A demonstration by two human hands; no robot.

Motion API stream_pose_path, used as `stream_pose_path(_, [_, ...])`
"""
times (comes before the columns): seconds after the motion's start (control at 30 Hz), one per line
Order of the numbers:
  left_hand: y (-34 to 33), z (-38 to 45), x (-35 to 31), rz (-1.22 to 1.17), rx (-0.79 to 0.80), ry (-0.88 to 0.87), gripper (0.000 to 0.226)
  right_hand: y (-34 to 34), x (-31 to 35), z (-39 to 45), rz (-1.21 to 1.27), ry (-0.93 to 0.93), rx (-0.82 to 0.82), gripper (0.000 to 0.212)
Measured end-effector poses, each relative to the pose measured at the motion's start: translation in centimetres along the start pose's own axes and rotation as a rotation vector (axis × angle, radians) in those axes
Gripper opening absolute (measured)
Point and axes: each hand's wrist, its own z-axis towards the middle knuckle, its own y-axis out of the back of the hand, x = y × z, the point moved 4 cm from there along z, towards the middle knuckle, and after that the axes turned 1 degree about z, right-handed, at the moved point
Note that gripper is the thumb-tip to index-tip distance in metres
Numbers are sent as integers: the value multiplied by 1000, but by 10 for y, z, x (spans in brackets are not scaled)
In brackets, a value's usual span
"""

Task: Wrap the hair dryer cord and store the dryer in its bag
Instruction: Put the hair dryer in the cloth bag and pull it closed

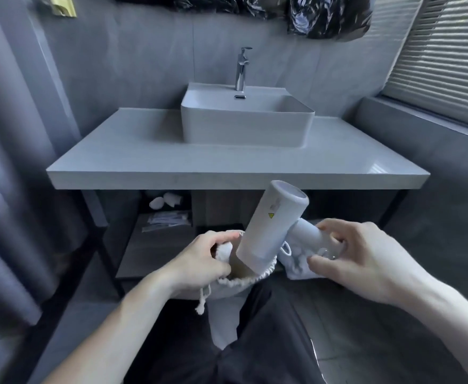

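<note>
A white hair dryer (271,220) is held tilted in front of me, below the counter's front edge. Its barrel's lower end is inside the open mouth of a white drawstring bag (233,284). My left hand (202,259) grips the bag's rim on the left and holds the mouth open. My right hand (357,253) is closed around the dryer's handle (307,234), with the bundled white cord (293,261) under its fingers. A drawstring tassel (201,309) hangs below my left wrist.
A grey vanity counter (235,164) carries a white basin (248,120) with a chrome tap (241,69). A shelf (155,245) under the counter holds small packets. Black metal legs frame it. A window blind (446,54) is at right, a curtain (3,162) at left.
</note>
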Motion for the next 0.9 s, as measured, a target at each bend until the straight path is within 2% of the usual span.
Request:
stream_pose_path(0.13, [7,2,3,3,16,25,83,18,24,17,-276,139,-21,33])
stream_pose_path(0.27, [14,6,10,-43,2,30,79,21,39,32,-448,316,-3,44])
stream_pose_path(0.3, [15,7,11,-60,1,27,71,21,43,35,-482,354,10,46])
stream_pose_path(0.4, [18,8,6,-121,-32,21,23,19,57,40,-593,448,43,45])
stream_pose_path(0.43, [19,7,4,-134,-40,27,15,18,62,42,-620,464,61,43])
stream_pose_path(0.6, [21,10,2,-180,-30,14,21,18,80,54,-669,451,164,37])
stream_pose_path(0.67, [24,11,2,-246,-35,11,42,21,83,58,-696,430,212,32])
stream_pose_path(0.73, [28,12,6,-341,-51,33,53,23,88,58,-725,414,254,25])
stream_pose_path(0.9, [31,11,0,-403,-141,68,56,16,103,51,-831,445,314,25])
